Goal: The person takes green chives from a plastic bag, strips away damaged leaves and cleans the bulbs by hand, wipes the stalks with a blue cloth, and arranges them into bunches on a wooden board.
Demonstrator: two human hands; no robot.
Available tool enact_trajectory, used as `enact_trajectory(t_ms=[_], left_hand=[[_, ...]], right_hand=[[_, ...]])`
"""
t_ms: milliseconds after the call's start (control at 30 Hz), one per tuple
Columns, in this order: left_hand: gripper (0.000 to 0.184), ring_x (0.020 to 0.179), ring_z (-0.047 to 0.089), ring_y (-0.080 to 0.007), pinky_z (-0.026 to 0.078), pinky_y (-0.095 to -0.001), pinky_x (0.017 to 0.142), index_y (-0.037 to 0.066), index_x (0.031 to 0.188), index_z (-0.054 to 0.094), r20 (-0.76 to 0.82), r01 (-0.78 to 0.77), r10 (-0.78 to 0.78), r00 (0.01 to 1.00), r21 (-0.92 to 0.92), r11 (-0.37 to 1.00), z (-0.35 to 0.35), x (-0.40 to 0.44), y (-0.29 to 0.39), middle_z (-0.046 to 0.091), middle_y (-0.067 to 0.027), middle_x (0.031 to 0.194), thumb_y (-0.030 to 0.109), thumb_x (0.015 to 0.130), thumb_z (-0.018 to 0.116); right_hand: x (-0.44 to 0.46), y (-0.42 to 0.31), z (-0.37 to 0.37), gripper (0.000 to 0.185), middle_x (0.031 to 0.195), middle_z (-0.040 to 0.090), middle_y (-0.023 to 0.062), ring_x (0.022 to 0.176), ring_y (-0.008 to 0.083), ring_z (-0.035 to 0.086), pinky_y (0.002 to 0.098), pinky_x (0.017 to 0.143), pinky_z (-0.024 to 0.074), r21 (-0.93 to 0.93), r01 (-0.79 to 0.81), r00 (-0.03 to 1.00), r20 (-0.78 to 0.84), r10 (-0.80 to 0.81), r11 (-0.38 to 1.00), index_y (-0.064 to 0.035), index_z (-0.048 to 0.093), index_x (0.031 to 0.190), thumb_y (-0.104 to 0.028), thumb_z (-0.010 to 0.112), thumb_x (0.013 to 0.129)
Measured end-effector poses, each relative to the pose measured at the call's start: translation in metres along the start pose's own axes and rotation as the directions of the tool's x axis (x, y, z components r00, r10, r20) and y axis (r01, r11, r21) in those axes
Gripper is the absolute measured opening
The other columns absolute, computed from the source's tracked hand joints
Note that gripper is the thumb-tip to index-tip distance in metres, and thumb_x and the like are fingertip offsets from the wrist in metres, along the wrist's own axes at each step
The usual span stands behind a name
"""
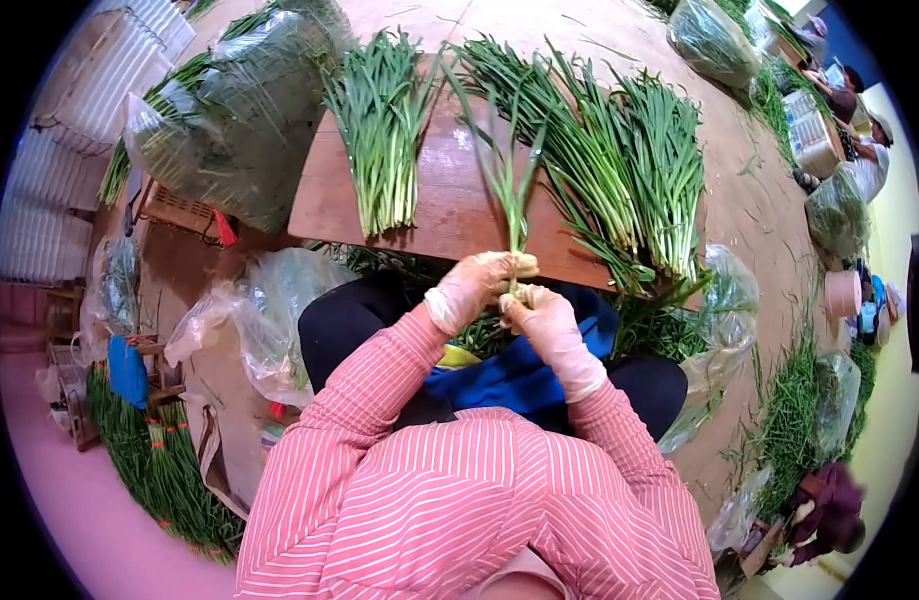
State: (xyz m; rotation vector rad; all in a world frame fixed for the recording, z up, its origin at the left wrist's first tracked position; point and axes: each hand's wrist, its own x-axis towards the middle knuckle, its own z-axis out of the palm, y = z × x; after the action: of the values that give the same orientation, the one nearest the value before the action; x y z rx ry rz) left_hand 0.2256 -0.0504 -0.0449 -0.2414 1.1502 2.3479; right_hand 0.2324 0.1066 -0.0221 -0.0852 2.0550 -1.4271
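Note:
Both of my hands wear thin, pale gloves and meet just past the near edge of the wooden board. My left hand (pixel 471 290) is closed around the base of a few garlic chives (pixel 507 185), whose long flat leaves fan out over the board. Just below it, my right hand (pixel 547 330) pinches the lower stem end. A neat bunch of garlic chives (pixel 384 140) lies to the left on the board. On the right is a larger pile of garlic chives (pixel 589 150), stem ends toward me.
The wooden board (pixel 449 205) spans the space before my knees. Plastic bags (pixel 279 310) of greens lie at both sides. A large wrapped bundle (pixel 249 120) leans at the upper left. Tied bunches (pixel 169 460) lie lower left. Other people (pixel 864 150) sit at the right.

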Motion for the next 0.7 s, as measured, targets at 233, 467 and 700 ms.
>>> enact_trajectory(t_ms=[233,467,700], left_hand=[[0.032,0.096,0.061,-0.0168,0.048,-0.0295,0.086,-0.002,0.116,0.057,0.028,-0.007,0.006,1.000,0.032,0.999,-0.011,-0.003,0.003,0.063,-0.0092,0.106,0.020,0.093,0.051],[0.030,0.081,0.057,-0.0114,0.046,-0.0248,0.074,-0.003,0.113,0.058,0.217,-0.058,0.113,0.970,-0.246,0.967,-0.007,0.003,-0.005,0.063,-0.0059,0.098,0.019,0.094,0.051],[0.034,0.093,0.060,-0.0251,0.048,-0.0401,0.087,0.000,0.119,0.051,-0.165,-0.149,0.111,0.980,-0.233,0.961,-0.008,0.003,0.022,0.060,-0.0135,0.109,0.021,0.093,0.053]], right_hand=[[-0.001,-0.029,-0.006,0.022,0.078,0.068,0.0025,0.065,0.0104,0.059,0.0233,0.065,0.0472,0.216,0.033,0.995,-0.103,-0.011,0.976,-0.0034,0.064,0.093,-0.024,0.065,0.086],[0.020,0.015,0.003,0.021,0.082,0.067,0.0034,0.065,0.0086,0.058,0.0205,0.060,0.0447,0.844,-0.061,0.998,0.069,0.005,0.532,-0.0058,0.062,0.101,-0.024,0.057,0.091],[-0.013,0.102,0.020,0.028,0.086,0.067,0.0125,0.078,0.0318,0.064,0.0412,0.070,0.0503,-0.668,0.129,0.946,0.304,0.110,0.733,-0.0098,0.068,0.088,-0.034,0.056,0.082]])
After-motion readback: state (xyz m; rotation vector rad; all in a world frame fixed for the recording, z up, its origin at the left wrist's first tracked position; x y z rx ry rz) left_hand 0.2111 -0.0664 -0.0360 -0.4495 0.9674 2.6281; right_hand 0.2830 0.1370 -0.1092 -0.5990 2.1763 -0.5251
